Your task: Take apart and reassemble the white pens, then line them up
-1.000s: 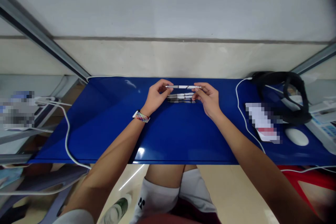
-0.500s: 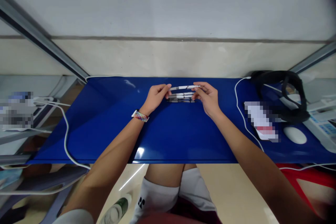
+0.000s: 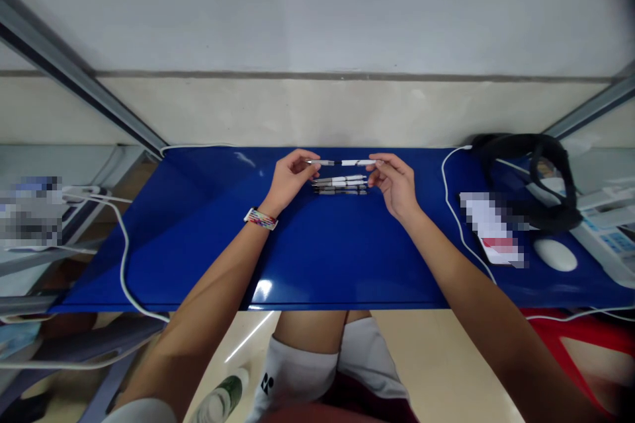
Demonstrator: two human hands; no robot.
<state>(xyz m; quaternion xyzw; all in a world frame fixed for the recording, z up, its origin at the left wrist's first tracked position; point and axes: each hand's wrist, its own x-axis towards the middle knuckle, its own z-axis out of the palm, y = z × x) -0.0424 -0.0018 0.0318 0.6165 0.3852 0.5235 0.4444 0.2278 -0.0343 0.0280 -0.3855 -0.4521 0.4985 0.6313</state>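
Observation:
A white pen point(image 3: 351, 162) with a dark band lies level between my hands, above a small group of pens. My left hand point(image 3: 294, 175) has its fingers closed on the pen's left, pointed end. The other end is pinched by my right hand point(image 3: 394, 180), between thumb and fingers. Just below, several pens point(image 3: 341, 186) lie side by side on the blue table point(image 3: 342, 251), white ones at the back and darker ones at the front.
To the right are a white cable point(image 3: 455, 225), a phone point(image 3: 491, 228) with a blurred screen, a white mouse point(image 3: 555, 255) and a black headset-like strap point(image 3: 568, 175). A wall point(image 3: 297, 109) stands behind the table. A bottle point(image 3: 223, 396) is below, at the left.
The held pen has levelled out, and its pointed left end now shows at my left fingertips. My left hand has shifted slightly left and back, away from the group of pens.

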